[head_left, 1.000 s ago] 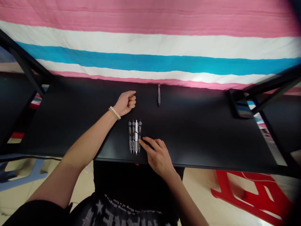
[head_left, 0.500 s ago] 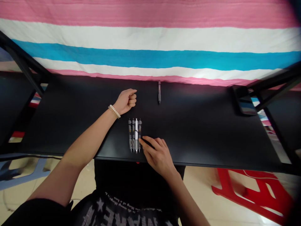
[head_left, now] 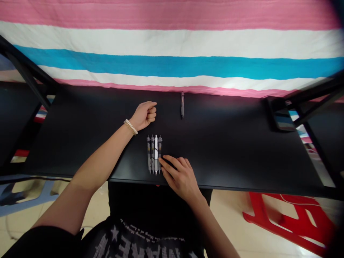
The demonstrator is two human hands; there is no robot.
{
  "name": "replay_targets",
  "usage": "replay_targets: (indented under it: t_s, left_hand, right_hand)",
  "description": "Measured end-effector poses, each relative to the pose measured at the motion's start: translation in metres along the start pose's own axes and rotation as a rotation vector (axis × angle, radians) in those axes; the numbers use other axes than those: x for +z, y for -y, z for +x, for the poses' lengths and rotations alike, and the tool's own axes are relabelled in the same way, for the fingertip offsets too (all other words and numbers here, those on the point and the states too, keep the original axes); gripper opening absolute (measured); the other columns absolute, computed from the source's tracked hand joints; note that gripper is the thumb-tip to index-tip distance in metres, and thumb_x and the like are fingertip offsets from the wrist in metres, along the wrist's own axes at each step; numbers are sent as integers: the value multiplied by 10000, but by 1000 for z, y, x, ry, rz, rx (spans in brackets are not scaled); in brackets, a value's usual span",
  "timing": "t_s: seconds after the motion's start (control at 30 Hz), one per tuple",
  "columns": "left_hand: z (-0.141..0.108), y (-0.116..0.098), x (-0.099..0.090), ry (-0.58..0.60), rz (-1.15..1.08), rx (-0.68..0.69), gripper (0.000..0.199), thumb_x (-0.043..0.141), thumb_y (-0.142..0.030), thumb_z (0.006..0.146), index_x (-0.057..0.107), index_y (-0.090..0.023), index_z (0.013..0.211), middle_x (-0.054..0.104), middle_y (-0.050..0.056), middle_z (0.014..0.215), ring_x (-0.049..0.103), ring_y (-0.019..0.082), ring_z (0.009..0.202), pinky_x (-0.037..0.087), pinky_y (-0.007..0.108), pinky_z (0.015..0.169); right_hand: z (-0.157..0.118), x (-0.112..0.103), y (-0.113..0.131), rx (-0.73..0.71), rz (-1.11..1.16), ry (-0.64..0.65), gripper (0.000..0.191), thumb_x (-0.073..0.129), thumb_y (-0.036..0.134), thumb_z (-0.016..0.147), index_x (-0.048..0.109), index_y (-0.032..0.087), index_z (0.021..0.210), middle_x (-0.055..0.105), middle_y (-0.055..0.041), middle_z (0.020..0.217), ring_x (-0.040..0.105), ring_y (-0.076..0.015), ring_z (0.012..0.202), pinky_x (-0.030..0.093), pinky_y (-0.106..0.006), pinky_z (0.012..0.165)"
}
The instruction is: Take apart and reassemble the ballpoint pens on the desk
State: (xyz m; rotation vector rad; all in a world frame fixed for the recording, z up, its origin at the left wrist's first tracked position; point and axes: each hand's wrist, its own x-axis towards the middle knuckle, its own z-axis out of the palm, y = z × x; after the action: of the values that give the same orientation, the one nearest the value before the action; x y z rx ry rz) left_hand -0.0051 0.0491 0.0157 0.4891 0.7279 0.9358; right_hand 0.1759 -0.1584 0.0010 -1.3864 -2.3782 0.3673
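Bench: a matte black bench (head_left: 228, 150) runs across the view, with a pink, white and blue striped bedsheet (head_left: 172, 66) hanging behind it.

Right fingers: the right hand's fingers (head_left: 174, 161) are loosely curved and released, holding no pen; the index fingertip lies at the lower barrel of the rightmost pen, touching it or just beside it, too close to tell.

Right hand: the right hand (head_left: 180, 177) rests palm down near the bench's near edge.

Left fingers: the left hand's fingers (head_left: 151, 114) are clenched into a fist, with nothing visible inside.

Left hand: the left hand (head_left: 143, 115) rests on the bench, well clear of the pens, a white coiled bracelet (head_left: 130, 127) on its wrist.

Pens: four slim retractable pens (head_left: 154, 154) lie side by side, parallel and nearly touching, between the two hands; three are grey and the third from the left is white.

Lone pen: a slim dark pen (head_left: 182, 104) lies apart near the far edge, pointing toward the person.

Far right: a dark glossy rectangular object (head_left: 281, 120) sits at the bench's far corner.

Below: a red plastic stool (head_left: 290, 222) stands on the pale floor (head_left: 228, 204); a black printed T-shirt (head_left: 120, 240) shows at the bottom.
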Motion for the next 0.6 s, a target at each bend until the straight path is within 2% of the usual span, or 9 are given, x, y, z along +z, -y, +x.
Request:
replay_targets:
  t_s: [0.17, 0.4, 0.6]
  left_hand:
    - [0, 0, 0, -25, -14, -18, 415, 615, -133, 840, 259, -208, 642, 217, -103, 512, 207, 11, 342, 118, 152, 351]
    - [1, 1, -2, 21, -10, 0, 414, 607, -132, 840, 258, -209, 631, 213, -100, 512, 207, 17, 339, 119, 154, 346]
    - [-1, 0, 1, 7, 24, 2, 411, 595, -133, 850, 257, -207, 629, 212, -98, 513, 197, 16, 345, 119, 155, 352]
  right_hand:
    - [0, 1, 0, -1, -9, -4, 348, 514, 247, 980, 616, 250, 1313, 648, -71, 1268, 539, -217, 879, 434, -398, 791]
    - [0, 1, 1, 5, -23, 2, 345, 518, 245, 977, 623, 260, 1305, 652, -69, 1260, 542, -218, 868, 428, -397, 791]
    - [1, 0, 1, 17, -2, 2, 370, 500, 237, 983, 594, 256, 1340, 649, -71, 1266, 546, -218, 878, 430, -396, 800]
